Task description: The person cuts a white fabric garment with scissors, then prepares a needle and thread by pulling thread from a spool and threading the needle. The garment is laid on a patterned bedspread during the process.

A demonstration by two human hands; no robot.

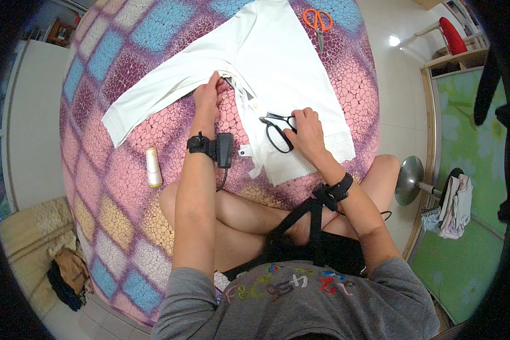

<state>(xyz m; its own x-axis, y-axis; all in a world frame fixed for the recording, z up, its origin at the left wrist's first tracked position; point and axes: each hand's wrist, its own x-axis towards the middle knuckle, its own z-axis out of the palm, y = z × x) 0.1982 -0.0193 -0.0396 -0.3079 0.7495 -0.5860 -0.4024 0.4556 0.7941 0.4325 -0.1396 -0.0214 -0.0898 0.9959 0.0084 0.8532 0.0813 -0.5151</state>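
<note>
A white long-sleeved shirt (286, 62) lies spread on the patterned bed cover, one sleeve stretched out to the left. My left hand (211, 93) is at the shirt's edge, close to where that sleeve meets the body, its fingers closed on the cloth. In my right hand (307, 133) are black-handled scissors (279, 139), held by the handles over the lower front of the shirt. The scissors' handles are spread apart; their blades are hard to make out against the cloth. A small white tag (245, 151) shows beside the shirt's front edge.
Orange-handled scissors (318, 21) lie at the shirt's far right side. A spool of white thread (153, 168) rests left of my left forearm. My crossed legs are at the near side of the bed cover (124, 130). A round metal stand (409, 180) is on the right.
</note>
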